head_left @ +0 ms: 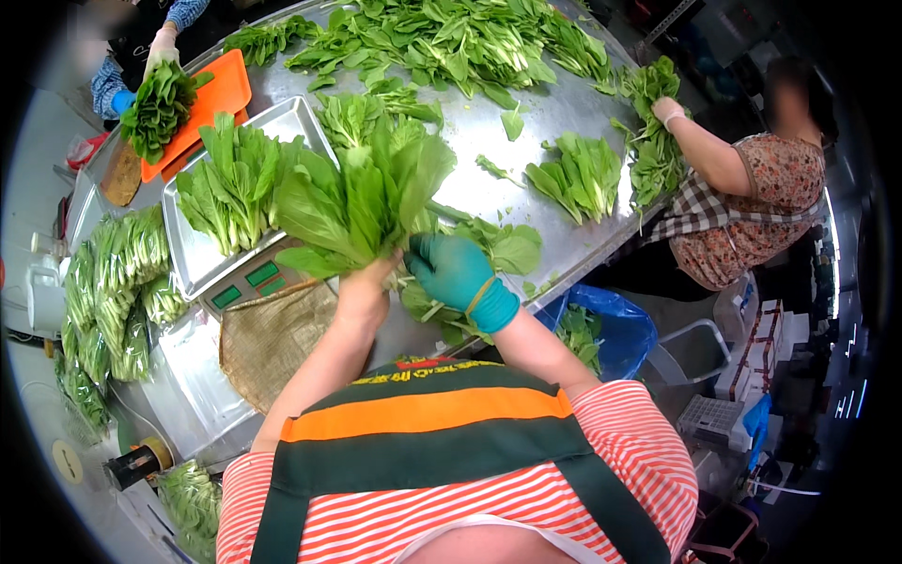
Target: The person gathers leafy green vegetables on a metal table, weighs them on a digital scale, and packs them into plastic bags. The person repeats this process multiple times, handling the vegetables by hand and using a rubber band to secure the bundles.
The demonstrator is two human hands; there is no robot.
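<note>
A bunch of leafy greens (pixel 362 202) with broad leaves stands upright in my bare left hand (pixel 365 289), which is closed round its stem ends. My right hand (pixel 458 274), in a teal rubber glove with a yellow band at the wrist, has its fingers curled against the same stems; the fingertips are partly hidden. Below and beside the glove lie loose leaves (pixel 512 246) on the metal table (pixel 479 132). To the left of the bunch, a metal tray (pixel 174 226) holding more greens (pixel 235 183) rests on a scale with green displays (pixel 261 274).
Bagged greens (pixel 117 282) pile up at the left. A large heap of greens (pixel 451 42) covers the far side. One co-worker (pixel 752 188) handles greens at the right; another's gloved hands (pixel 162 52) hold a bunch by an orange tray (pixel 221 89). A blue-lined bin (pixel 620 329) stands below the table edge.
</note>
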